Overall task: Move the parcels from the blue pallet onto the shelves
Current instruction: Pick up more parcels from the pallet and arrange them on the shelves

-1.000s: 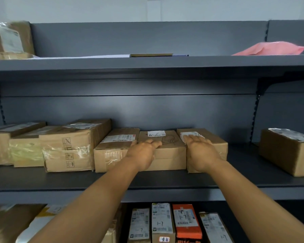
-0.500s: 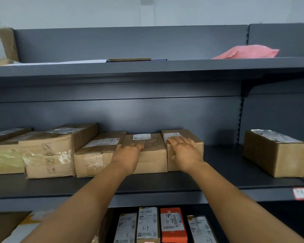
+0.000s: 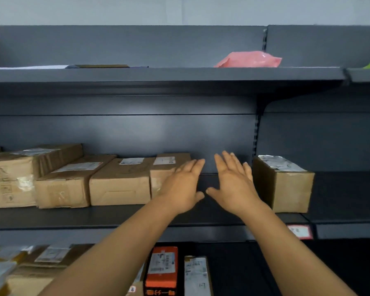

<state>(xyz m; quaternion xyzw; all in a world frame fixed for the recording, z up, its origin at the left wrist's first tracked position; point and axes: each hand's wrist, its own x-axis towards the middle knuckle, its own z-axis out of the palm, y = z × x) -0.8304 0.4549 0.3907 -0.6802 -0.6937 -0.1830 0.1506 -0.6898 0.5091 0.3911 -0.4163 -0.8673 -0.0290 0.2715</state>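
Hovering flat, both grips empty: left hand [image 3: 183, 188] and right hand [image 3: 233, 184], fingers straight, over bare middle shelf [image 3: 212, 218]. Cardboard parcels [image 3: 120, 181] row sits left of them, packed tight, likely saving space; lone box [image 3: 283, 184] right.

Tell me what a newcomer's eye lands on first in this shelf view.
Two bare hands, the left hand and right hand, stretch open-fingered over a bare gap on the middle shelf. A row of brown cardboard parcels fills that shelf to their left, and a lone brown box sits to the right. A pink bag stands out on the top shelf.
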